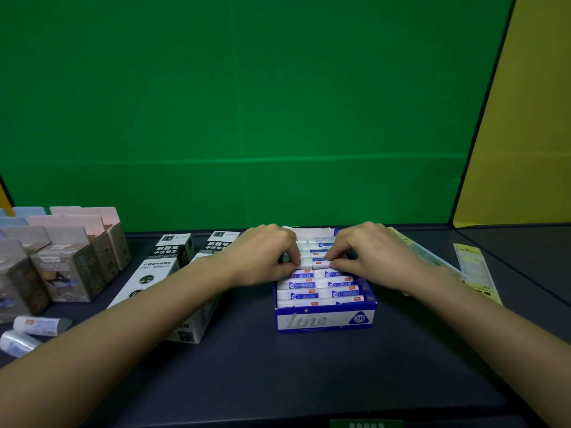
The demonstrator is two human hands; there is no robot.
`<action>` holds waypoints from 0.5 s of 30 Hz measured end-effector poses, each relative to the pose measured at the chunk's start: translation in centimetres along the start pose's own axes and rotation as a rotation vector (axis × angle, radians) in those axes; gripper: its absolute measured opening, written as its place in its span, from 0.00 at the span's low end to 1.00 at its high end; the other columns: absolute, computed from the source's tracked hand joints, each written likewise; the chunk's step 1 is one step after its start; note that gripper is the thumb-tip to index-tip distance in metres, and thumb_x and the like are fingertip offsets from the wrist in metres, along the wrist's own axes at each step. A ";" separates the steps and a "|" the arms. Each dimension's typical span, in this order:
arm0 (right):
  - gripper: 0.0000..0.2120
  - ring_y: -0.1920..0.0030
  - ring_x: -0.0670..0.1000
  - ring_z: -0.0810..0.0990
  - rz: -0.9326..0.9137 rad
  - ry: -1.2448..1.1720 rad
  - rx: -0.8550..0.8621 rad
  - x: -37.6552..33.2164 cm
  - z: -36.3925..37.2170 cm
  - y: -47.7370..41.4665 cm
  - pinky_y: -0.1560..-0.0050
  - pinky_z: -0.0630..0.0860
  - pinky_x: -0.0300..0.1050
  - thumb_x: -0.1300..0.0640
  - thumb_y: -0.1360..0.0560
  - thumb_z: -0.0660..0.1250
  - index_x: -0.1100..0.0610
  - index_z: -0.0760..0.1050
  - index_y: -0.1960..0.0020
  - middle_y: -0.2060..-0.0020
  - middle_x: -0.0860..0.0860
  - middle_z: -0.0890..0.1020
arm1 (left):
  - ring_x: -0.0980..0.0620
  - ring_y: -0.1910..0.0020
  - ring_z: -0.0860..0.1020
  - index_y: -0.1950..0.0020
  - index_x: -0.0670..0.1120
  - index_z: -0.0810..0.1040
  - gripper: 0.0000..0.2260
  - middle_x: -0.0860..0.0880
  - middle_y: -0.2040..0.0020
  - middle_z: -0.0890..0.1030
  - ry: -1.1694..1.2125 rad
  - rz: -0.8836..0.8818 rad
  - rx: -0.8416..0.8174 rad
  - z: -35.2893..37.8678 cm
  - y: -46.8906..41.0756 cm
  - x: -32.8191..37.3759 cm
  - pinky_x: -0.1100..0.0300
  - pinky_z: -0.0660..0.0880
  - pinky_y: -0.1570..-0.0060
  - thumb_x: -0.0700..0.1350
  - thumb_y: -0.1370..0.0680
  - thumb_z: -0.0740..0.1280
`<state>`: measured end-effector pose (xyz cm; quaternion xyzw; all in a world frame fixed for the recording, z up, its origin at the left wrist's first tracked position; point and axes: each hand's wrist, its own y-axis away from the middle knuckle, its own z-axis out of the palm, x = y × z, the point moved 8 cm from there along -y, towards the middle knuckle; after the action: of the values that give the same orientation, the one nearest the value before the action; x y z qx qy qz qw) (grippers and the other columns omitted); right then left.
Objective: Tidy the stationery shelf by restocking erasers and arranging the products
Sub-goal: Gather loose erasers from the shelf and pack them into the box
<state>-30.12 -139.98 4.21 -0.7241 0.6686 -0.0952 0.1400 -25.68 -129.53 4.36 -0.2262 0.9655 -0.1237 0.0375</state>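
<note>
A blue and white eraser box [324, 318] marked 2B stands open on the dark shelf, filled with rows of white erasers [312, 288] in blue-printed sleeves. Both hands are over the middle of the box. My left hand [265, 254] pinches an eraser in the left column with curled fingers. My right hand [367, 251] pinches an eraser [319, 261] in the right column. The erasers under my palms are hidden.
Two black and white refill boxes [167, 257] lie left of the eraser box. Pastel and grey product boxes [68, 257] stand at far left, with two loose wrapped erasers [34, 327] in front. Flat yellow packets [475, 270] lie at right. A green back panel rises behind.
</note>
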 end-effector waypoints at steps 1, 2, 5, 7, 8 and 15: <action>0.10 0.50 0.49 0.80 0.002 0.005 0.005 0.0 0.0 0.0 0.51 0.75 0.46 0.49 0.27 0.66 0.48 0.82 0.49 0.50 0.44 0.83 | 0.49 0.52 0.77 0.51 0.50 0.83 0.09 0.51 0.51 0.80 0.003 -0.001 -0.001 0.0 0.0 0.0 0.60 0.68 0.58 0.46 0.26 0.64; 0.10 0.49 0.49 0.80 0.002 0.008 0.007 -0.1 0.0 0.1 0.50 0.75 0.46 0.49 0.27 0.65 0.48 0.82 0.48 0.50 0.44 0.83 | 0.49 0.52 0.77 0.52 0.50 0.83 0.09 0.51 0.51 0.81 0.009 -0.004 -0.001 0.0 0.0 -0.1 0.59 0.70 0.58 0.47 0.26 0.64; 0.11 0.49 0.49 0.79 -0.009 -0.005 0.021 -0.1 -0.3 0.8 0.49 0.76 0.49 0.48 0.25 0.63 0.48 0.81 0.48 0.49 0.44 0.83 | 0.49 0.52 0.78 0.52 0.50 0.83 0.09 0.51 0.50 0.82 0.020 -0.026 0.015 -0.1 -0.1 -0.2 0.57 0.72 0.55 0.50 0.26 0.65; 0.11 0.47 0.48 0.79 0.004 -0.039 0.046 0.5 -1.2 1.5 0.47 0.76 0.50 0.49 0.24 0.62 0.48 0.80 0.46 0.48 0.44 0.82 | 0.50 0.54 0.78 0.52 0.50 0.82 0.09 0.52 0.49 0.82 0.038 -0.046 0.054 -0.6 -0.2 0.0 0.58 0.72 0.56 0.51 0.26 0.64; 0.11 0.47 0.47 0.78 0.021 -0.055 0.066 1.1 -1.8 1.9 0.47 0.76 0.49 0.49 0.24 0.62 0.48 0.80 0.45 0.48 0.43 0.82 | 0.51 0.56 0.77 0.52 0.50 0.82 0.09 0.52 0.49 0.82 0.058 -0.053 0.079 -0.9 -0.3 0.3 0.57 0.73 0.56 0.51 0.25 0.64; 0.10 0.53 0.44 0.79 0.207 -0.141 0.129 9.5 -5.4 6.1 0.50 0.77 0.43 0.53 0.24 0.64 0.50 0.81 0.46 0.52 0.45 0.83 | 0.53 0.64 0.77 0.45 0.47 0.80 0.11 0.53 0.59 0.79 0.179 -0.083 0.198 -3.0 -1.8 5.5 0.55 0.77 0.56 0.48 0.25 0.65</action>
<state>-36.81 -150.25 6.79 -0.6458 0.7206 -0.0718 0.2420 -30.20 -132.84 7.61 -0.2492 0.9378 -0.2396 -0.0320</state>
